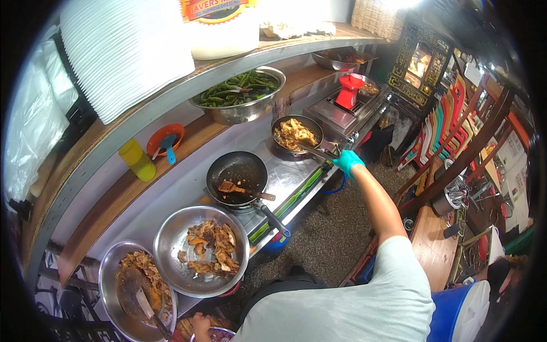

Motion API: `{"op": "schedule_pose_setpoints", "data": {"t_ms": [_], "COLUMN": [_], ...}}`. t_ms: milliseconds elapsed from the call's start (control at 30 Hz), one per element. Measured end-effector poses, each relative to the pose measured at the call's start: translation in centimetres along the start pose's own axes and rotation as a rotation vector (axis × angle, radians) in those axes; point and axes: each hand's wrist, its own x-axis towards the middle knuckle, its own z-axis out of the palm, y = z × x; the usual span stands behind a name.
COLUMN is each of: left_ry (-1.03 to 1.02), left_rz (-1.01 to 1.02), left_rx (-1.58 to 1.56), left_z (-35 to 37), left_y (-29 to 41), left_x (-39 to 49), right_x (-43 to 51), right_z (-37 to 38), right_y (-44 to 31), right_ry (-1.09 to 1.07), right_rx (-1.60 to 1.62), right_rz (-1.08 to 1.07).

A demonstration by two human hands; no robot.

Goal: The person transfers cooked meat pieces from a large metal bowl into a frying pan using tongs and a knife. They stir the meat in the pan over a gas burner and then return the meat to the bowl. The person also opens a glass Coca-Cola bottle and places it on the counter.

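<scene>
My right hand point(349, 163), in a teal glove, is closed around the handle of a metal turner point(315, 149). The turner's blade is in a small black frying pan point(277, 143) of browned, sliced food, at the far part of the counter. Whether this hand also holds the pan's handle cannot be told. At the bottom edge, my bare left hand point(201, 325) is partly cut off, beside the rim of a bowl point(220, 329) of reddish-purple pieces; its grip is unclear. Between the hands, a black wok point(220, 171) on a burner holds a wooden spatula point(245, 191).
Two steel basins point(160, 239) point(104, 278) of cooked food stand at the near left. A steel bowl of green chillies point(239, 115) sits on the wooden shelf point(102, 205). A red plastic stand point(348, 96) is farther along. Behind my right arm are a wooden ledge point(433, 256) and blue drum point(448, 312).
</scene>
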Motion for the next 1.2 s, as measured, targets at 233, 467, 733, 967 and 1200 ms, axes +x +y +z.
{"op": "schedule_pose_setpoints", "data": {"t_ms": [233,467,733,967,1200], "left_ry": [0.017,-0.011,-0.045,-0.006,0.042], "left_rz": [0.057,0.058,0.052,0.130,0.076], "left_rx": [0.042,0.126,0.148,0.153,0.138], "left_z": [0.2,1.7,0.8,1.0,1.4], "left_y": [0.8,-2.0,-1.1,0.0,1.1], "left_x": [0.4,-0.8,-2.9,-2.2,-2.5], "right_x": [2.7,2.5,-3.5,-1.1,5.6], "right_z": [-0.5,-4.1,-9.2,-11.3,-8.0], "right_y": [-2.1,-1.8,-2.2,-4.0,-5.5], "right_ry": [0.051,0.141,0.244,0.225,-0.003], "right_rx": [-0.209,-0.449,-0.556,-0.625,-0.727], "right_rz": [-0.051,-0.069,-0.125,-0.249,-0.328]}}
